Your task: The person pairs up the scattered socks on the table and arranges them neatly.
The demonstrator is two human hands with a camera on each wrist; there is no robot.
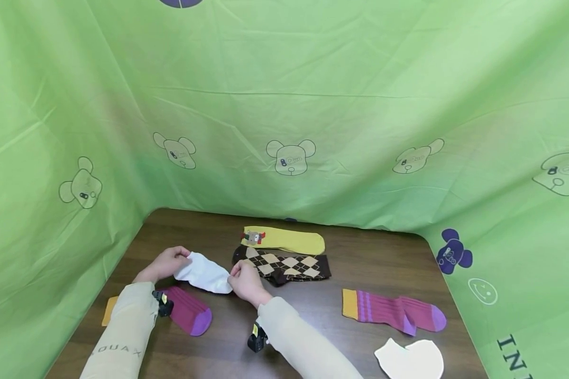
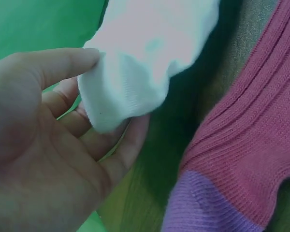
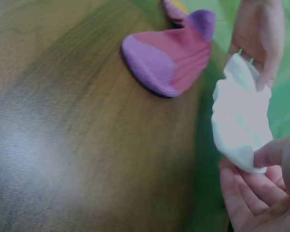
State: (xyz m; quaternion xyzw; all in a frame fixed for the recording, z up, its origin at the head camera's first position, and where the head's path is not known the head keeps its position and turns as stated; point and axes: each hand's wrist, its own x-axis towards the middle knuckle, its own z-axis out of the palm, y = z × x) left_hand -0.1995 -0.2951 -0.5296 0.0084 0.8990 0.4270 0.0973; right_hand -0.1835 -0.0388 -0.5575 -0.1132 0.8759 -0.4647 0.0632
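A short white sock (image 1: 203, 272) is stretched between both hands over the left part of the table. My left hand (image 1: 168, 262) pinches one end of it between thumb and fingers; the left wrist view shows the thumb on top of the white sock (image 2: 135, 58). At the sock's other end, my right hand (image 1: 246, 281) pinches the fabric, seen also in the right wrist view, where the white sock (image 3: 241, 113) hangs between the two hands. Under the left forearm lies a magenta sock (image 1: 187, 310) with a purple toe, partly hidden by the sleeve.
Behind the hands lie a yellow sock (image 1: 289, 240) with an animal face and a brown argyle sock (image 1: 289, 266). Another magenta sock (image 1: 384, 309) with a yellow cuff is on the right, with a white sock (image 1: 410, 360) nearer the front edge. Green curtains (image 1: 289, 116) surround the table.
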